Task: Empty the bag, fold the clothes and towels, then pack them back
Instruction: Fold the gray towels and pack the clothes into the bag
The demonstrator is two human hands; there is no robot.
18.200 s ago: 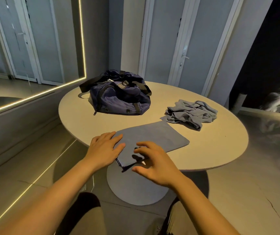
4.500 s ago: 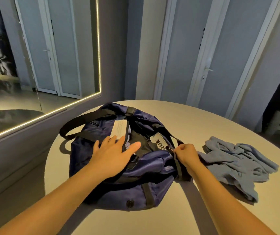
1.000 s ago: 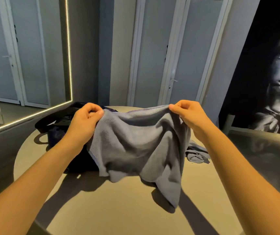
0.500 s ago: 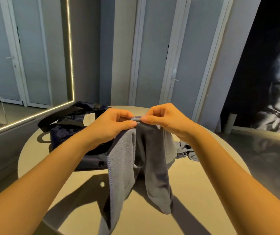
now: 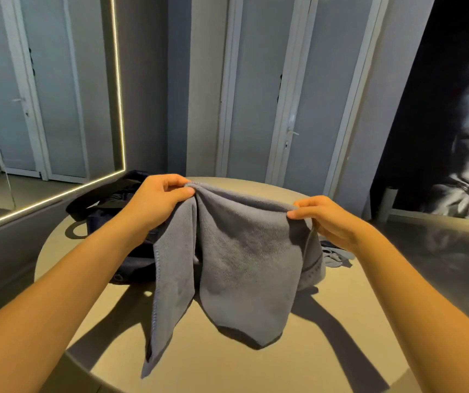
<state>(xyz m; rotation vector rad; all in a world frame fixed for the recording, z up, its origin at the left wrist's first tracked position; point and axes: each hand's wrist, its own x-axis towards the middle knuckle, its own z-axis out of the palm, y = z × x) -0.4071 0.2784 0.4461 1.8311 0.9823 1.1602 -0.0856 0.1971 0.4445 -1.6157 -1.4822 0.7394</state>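
A grey towel (image 5: 239, 259) hangs in the air above the round table (image 5: 341, 350), its lower end touching the tabletop. My left hand (image 5: 156, 197) pinches the towel's top edge at its left end. My right hand (image 5: 324, 219) pinches the same edge further right. The navy duffel bag (image 5: 108, 211) lies at the table's far left, mostly hidden behind my left arm and the towel. A crumpled blue-grey garment (image 5: 336, 255) peeks out behind the towel on the right.
A mirror with a lit edge (image 5: 118, 109) covers the left wall close to the table. White doors (image 5: 298, 109) stand behind the table. A dark wall picture (image 5: 468, 137) fills the right.
Half a second ago my hands were together at the towel's top edge. They have now moved apart, the right hand sliding right along the edge, and the towel has spread wider.
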